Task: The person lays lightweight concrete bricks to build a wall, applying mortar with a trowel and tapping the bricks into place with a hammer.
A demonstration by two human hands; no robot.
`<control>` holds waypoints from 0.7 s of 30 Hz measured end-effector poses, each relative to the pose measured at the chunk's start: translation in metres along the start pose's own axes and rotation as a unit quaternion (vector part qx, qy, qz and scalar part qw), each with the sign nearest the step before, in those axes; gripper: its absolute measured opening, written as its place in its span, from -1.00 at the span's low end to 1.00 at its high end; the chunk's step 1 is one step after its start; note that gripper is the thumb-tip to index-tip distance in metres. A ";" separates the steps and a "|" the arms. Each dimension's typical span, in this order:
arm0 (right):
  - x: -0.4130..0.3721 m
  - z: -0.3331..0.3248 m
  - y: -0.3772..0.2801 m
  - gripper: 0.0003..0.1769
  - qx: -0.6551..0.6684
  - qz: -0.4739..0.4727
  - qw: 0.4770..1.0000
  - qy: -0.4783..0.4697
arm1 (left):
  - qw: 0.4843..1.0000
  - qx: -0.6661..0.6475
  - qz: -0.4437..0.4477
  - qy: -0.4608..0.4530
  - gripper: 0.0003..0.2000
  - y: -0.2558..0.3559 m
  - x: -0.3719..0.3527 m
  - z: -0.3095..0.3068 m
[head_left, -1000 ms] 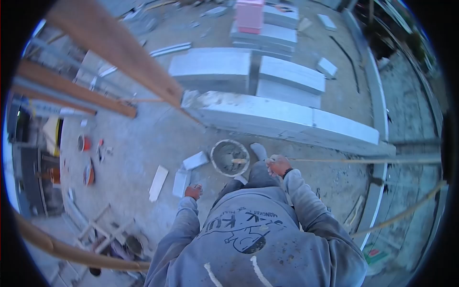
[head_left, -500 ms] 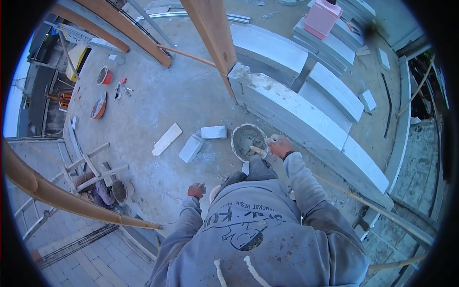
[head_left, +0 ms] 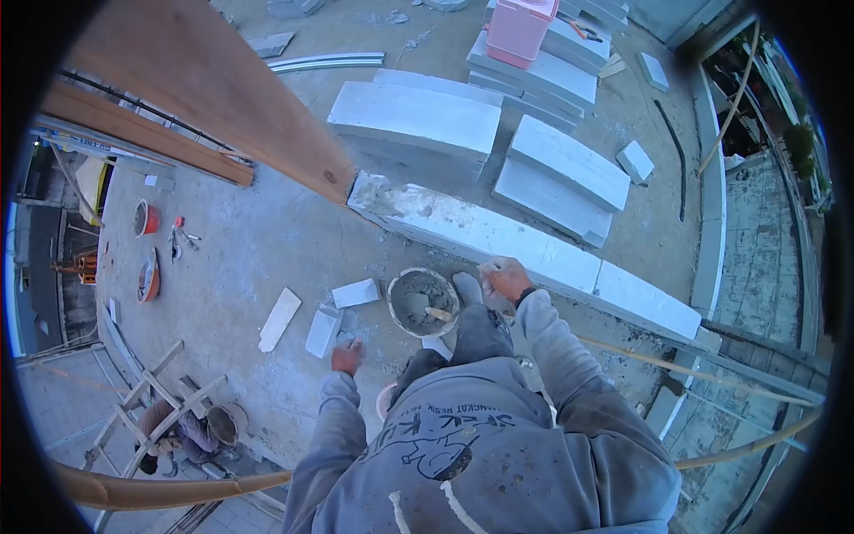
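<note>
My right hand [head_left: 507, 279], its fingers curled in, is beside the low wall of white blocks [head_left: 543, 254]; no object shows in it. Lower and to the left is my left hand [head_left: 348, 356], small in view, fingers loosely apart and holding nothing visible. It is close to a white block [head_left: 324, 332] on the floor. Between the hands stands a round bucket [head_left: 392, 313] of grey mortar [head_left: 418, 292]. A tool's wooden handle [head_left: 439, 314] sticks out of the mortar; its other end is buried. My foot [head_left: 468, 289] is beside the bucket.
Stacked white blocks [head_left: 418, 116] and a pink container [head_left: 520, 34] are beyond the wall. A wooden post [head_left: 231, 98] rises at the wall's end. Another person [head_left: 182, 432] is lower left near a wooden frame [head_left: 160, 392] and a bucket [head_left: 227, 424]. A bamboo pole [head_left: 169, 489] crosses below.
The view has shifted and turned, so the bucket and floor blocks appear further left and lower. My right hand has gone from beside the bucket to beside the wall. The handle stays in the mortar.
</note>
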State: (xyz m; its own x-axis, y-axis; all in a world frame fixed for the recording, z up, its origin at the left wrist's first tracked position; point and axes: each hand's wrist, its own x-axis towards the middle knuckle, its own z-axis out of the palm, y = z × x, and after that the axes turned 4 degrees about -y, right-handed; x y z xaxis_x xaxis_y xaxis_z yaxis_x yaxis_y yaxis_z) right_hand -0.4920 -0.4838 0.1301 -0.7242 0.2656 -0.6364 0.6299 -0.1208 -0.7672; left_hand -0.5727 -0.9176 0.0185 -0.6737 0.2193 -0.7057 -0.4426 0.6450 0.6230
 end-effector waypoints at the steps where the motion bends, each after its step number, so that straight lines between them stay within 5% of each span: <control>1: 0.008 -0.009 -0.007 -0.72 0.003 0.002 1.000 -0.003 | 1.000 -0.020 -0.003 0.018 -0.63 0.030 0.003 0.006; 4: 0.026 -0.032 -0.036 -0.72 -0.046 0.025 0.999 0.000 | 0.996 -0.081 -0.001 0.025 -0.63 0.106 0.003 0.026; 6: 0.032 -0.032 -0.053 -0.72 -0.085 0.006 0.996 -0.029 | 0.995 0.055 0.079 0.027 -0.63 0.084 0.027 0.028; 9: 0.049 -0.022 -0.047 -0.71 -0.133 0.012 0.987 -0.087 | 0.998 0.025 0.047 0.020 -0.61 0.097 0.010 0.032; 11: 0.057 -0.005 -0.038 -0.70 -0.149 0.009 0.981 -0.120 | 0.993 -0.108 -0.016 0.053 -0.58 0.108 -0.010 0.037; 14: 0.061 0.028 -0.030 -0.64 -0.229 0.057 0.957 -0.170 | 0.993 -0.084 -0.033 0.071 -0.60 0.041 -0.027 0.036; 16: 0.058 0.056 -0.014 -0.64 -0.363 -0.033 0.916 -0.170 | 0.994 -0.068 -0.051 0.076 -0.61 -0.017 -0.047 0.037; 21: 0.044 0.116 0.026 -0.67 -0.380 -0.075 0.911 -0.139 | 0.973 -0.082 -0.217 0.010 -0.60 -0.162 -0.081 0.031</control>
State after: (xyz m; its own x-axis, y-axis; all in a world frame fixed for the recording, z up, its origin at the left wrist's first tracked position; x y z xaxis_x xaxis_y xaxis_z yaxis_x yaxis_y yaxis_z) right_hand -0.5398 -0.5865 0.0728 -0.7942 -0.0411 -0.6062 0.4545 0.6219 -0.6377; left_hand -0.4287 -1.0172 -0.0356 -0.4137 -0.0625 -0.9083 -0.7750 0.5478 0.3153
